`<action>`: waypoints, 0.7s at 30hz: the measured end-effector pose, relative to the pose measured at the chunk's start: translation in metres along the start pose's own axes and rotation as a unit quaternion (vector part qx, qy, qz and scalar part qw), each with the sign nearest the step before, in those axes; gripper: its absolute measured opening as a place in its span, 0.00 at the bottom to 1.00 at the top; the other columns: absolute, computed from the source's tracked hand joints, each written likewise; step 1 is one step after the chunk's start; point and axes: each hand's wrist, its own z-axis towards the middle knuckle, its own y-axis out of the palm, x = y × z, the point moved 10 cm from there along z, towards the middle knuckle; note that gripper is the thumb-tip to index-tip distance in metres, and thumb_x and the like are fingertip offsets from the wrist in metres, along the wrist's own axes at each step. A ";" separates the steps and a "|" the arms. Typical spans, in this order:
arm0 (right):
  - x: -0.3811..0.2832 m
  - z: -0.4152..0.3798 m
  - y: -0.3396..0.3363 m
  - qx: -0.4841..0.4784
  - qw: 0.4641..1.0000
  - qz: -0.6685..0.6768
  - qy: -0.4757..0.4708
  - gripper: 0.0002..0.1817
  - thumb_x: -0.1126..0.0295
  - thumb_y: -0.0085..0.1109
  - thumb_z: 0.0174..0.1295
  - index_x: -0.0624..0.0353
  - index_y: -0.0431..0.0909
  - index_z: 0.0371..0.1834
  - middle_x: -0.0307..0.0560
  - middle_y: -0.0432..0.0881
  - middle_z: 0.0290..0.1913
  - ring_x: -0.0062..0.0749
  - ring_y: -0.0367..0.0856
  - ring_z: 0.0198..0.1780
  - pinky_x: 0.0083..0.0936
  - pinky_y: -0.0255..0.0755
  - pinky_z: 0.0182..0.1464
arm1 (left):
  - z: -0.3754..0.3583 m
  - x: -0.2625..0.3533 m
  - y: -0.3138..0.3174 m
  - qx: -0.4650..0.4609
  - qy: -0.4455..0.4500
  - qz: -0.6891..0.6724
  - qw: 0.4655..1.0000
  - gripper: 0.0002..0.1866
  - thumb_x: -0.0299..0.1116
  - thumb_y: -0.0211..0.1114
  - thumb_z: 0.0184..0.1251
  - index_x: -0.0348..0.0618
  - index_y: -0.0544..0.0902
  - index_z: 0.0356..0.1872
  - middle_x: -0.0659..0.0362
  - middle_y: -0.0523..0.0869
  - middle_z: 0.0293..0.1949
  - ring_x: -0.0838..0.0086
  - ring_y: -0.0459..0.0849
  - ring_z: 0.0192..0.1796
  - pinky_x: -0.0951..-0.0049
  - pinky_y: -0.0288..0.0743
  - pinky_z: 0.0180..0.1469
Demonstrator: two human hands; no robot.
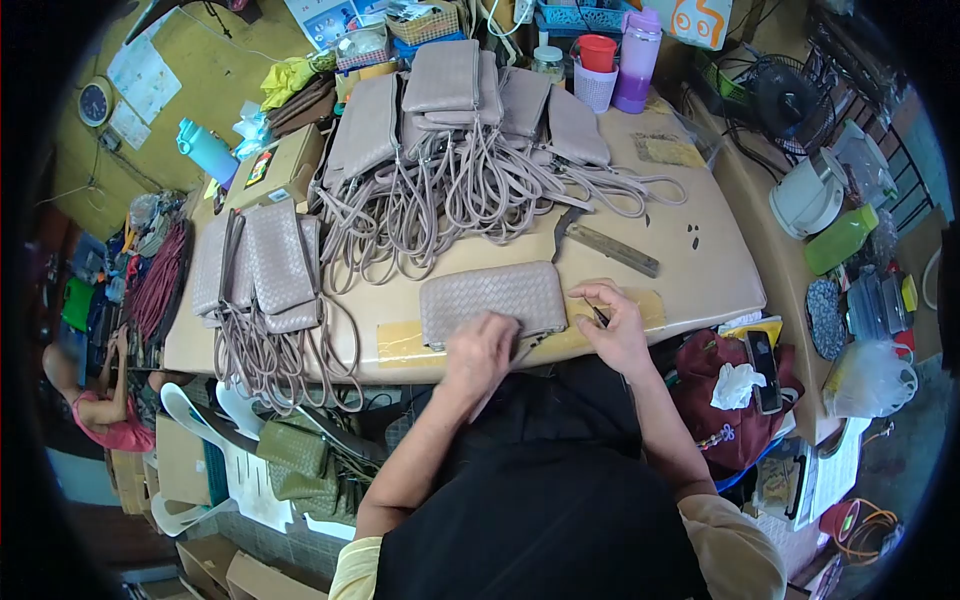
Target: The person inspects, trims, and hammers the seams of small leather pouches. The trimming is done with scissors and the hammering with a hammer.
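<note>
A mauve-grey woven pouch [490,292] lies flat at the table's near edge. My left hand [480,352], its fingers curled, rests on the pouch's lower edge; what those fingers grip is hidden. Just below, a narrow strap-like piece [524,350] runs toward my lap. To the right of the pouch, my right hand [612,325] is closed round a thin dark tool [600,317], mostly covered by the fingers. Beyond the pouch lies a flat wooden-looking bar [612,250], beside a dark curved blade [566,232].
Similar pouches [445,78] with looped straps are piled at the back, and another stack [275,262] sits at left. A lilac bottle [637,62] and a red cup [597,53] stand behind. A maroon bag [705,385] is at right. Another person [105,410] sits far left.
</note>
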 end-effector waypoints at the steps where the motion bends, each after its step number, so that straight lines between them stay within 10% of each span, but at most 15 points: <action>1: -0.015 0.002 0.003 -0.014 0.998 0.049 -0.035 0.17 0.86 0.56 0.51 0.63 0.79 0.45 0.47 0.77 0.52 0.30 0.76 0.55 0.23 0.70 0.57 | 0.009 0.005 -0.012 0.003 0.000 0.001 1.000 0.24 0.43 0.75 0.46 0.45 0.77 0.43 0.55 0.81 0.43 0.58 0.78 0.47 0.57 0.64 0.53; 9: -0.050 0.030 -0.001 -0.013 0.996 0.044 -0.082 0.20 0.90 0.47 0.51 0.63 0.79 0.45 0.48 0.79 0.57 0.32 0.76 0.60 0.25 0.67 0.63 | 0.011 0.062 -0.011 0.015 0.133 0.192 0.972 0.19 0.38 0.67 0.58 0.40 0.77 0.48 0.47 0.82 0.45 0.56 0.80 0.53 0.50 0.71 0.55; 12: -0.068 0.031 -0.001 -0.054 0.986 0.103 -0.117 0.17 0.87 0.50 0.56 0.63 0.79 0.48 0.49 0.78 0.58 0.31 0.73 0.63 0.28 0.62 0.66 | 0.026 0.034 -0.043 0.052 0.043 0.073 0.995 0.08 0.30 0.62 0.65 0.39 0.79 0.43 0.48 0.81 0.24 0.61 0.83 0.25 0.64 0.77 0.29; 17: -0.134 0.037 0.002 -0.070 0.978 0.126 -0.150 0.20 0.82 0.59 0.59 0.61 0.76 0.56 0.47 0.77 0.59 0.28 0.75 0.59 0.27 0.66 0.63 | 0.049 0.042 -0.118 0.082 -0.030 -0.181 0.980 0.06 0.30 0.56 0.73 0.39 0.78 0.41 0.59 0.79 0.26 0.80 0.75 0.29 0.78 0.71 0.34; 21: -0.143 0.061 0.011 -0.050 0.982 0.060 -0.173 0.14 0.71 0.66 0.59 0.63 0.80 0.47 0.46 0.84 0.42 0.25 0.81 0.43 0.23 0.73 0.48 | 0.056 0.036 -0.099 -0.056 -0.117 -0.549 0.825 0.07 0.29 0.58 0.71 0.39 0.75 0.45 0.65 0.78 0.35 0.83 0.74 0.38 0.80 0.70 0.41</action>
